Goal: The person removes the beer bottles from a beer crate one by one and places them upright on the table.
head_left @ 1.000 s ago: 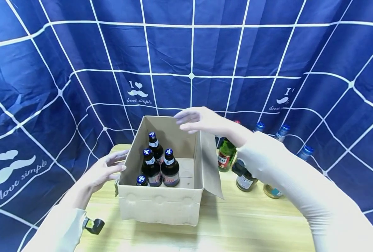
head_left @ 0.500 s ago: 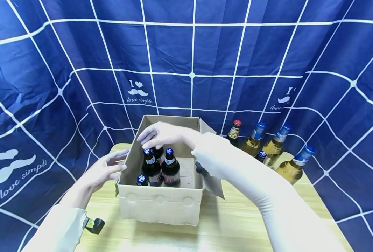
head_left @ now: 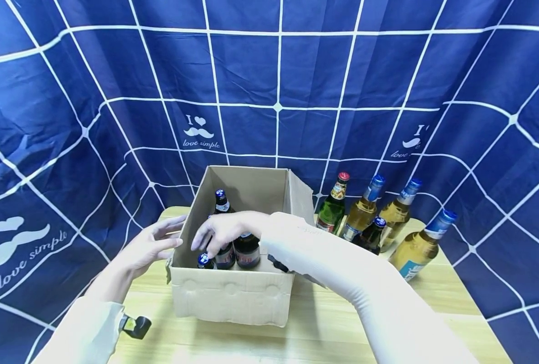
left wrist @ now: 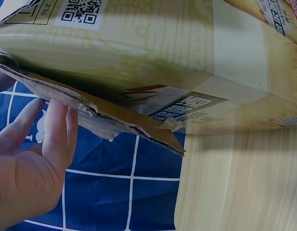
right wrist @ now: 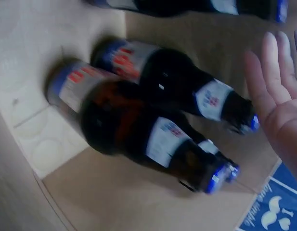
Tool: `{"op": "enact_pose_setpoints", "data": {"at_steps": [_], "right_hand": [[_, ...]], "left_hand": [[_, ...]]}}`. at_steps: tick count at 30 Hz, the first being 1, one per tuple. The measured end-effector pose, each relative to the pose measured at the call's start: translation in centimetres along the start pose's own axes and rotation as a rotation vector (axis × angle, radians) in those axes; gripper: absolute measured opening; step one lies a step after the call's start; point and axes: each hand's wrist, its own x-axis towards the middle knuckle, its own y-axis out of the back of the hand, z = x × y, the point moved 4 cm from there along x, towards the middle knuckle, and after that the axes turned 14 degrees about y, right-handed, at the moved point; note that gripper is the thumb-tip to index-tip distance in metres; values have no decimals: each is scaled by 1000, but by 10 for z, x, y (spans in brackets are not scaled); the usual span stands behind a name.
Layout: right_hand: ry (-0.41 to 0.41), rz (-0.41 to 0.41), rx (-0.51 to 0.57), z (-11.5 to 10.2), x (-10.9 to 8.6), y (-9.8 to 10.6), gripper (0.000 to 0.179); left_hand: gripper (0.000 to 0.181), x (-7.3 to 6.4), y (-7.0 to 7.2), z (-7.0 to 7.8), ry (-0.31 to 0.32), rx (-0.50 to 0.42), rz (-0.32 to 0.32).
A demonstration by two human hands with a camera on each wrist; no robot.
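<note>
A cardboard box (head_left: 230,298) stands on the table with its top unfolded. Inside it are several dark beer bottles (head_left: 246,250) with blue caps, upright along the left side. My right hand (head_left: 228,227) is over them, fingers loosely bent just above the front-left bottle (head_left: 204,261); it covers part of the others. In the right wrist view the right hand (right wrist: 285,106) has extended fingers near the caps and holds nothing. My left hand (head_left: 153,247) rests against the box's left side. Its extended fingers touch the torn side flap (left wrist: 90,103) in the left wrist view.
Right of the box stand a green bottle (head_left: 331,210) with a red cap, several clear bottles of golden liquid (head_left: 417,250) with blue tops, and another dark bottle (head_left: 370,236). A flap (head_left: 301,197) sticks out on the box's right. A blue curtain (head_left: 251,76) hangs behind.
My right hand has come from above the box's back right corner, leftward and down to over the front-left bottles. The left hand has stayed at the box's side.
</note>
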Motion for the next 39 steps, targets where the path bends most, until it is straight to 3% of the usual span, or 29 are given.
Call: {"op": "enact_pose_setpoints", "data": {"at_steps": [6,17,24,31,39], "right_hand": [[-17,-46,-23,14,0,-15,43],[112,-104,-392,14,8,-23,38],[125,-75,-387,16,8,-21,36],[179,-93,-449,9,5,-12,31],[248,30,-372,-19,-11,19,35]], "left_hand": [[61,1,-1,1,-8,-10,-1],[63,-1,-1,0,0,-9,12],[62,0,-1,0,-4,-16,6],[62,0,-1,0,-1,-9,10],[63,1,-1,-1,7,-8,2]]}}
